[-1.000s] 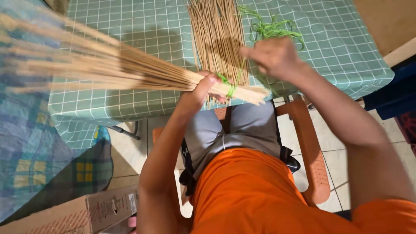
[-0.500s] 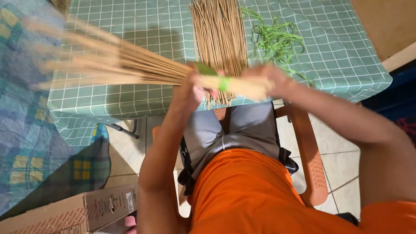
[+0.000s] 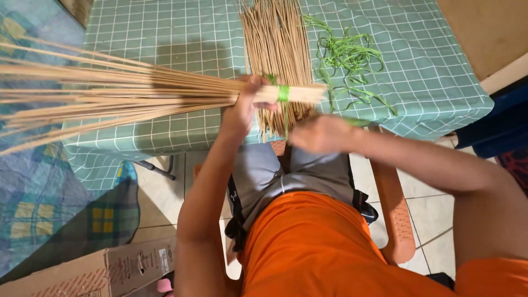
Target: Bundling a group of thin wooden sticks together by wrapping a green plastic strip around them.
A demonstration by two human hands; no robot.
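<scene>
Seated at a counter draped in a green checked cloth, above grey shorts and an orange shirt. Left hand clamped around a bundle of thin tan sticks, near its bound end, just left of a green strip binding; bundle held level above the counter edge, butt ends pointing right, loose tips fanning wide toward the left over a patterned mat on the floor. Right hand lower and to the right, below the bound end, fingers curled shut, seemingly pinching a thin green strip running down from the binding, though blurred and hard to confirm. On the counter behind, a flat pile of loose sticks lying lengthwise away from the body, and beside it to the right a tangle of green strips. Cardboard box on the floor at lower left. Likely risks: binding slackening if tension on the strip drops, letting sticks slide out of the butt end; strip snapping under too hard a pull; splayed tips sweeping against the cloth or catching on the pile; grip too far from the binding allowing the bundle to twist and loosen.
</scene>
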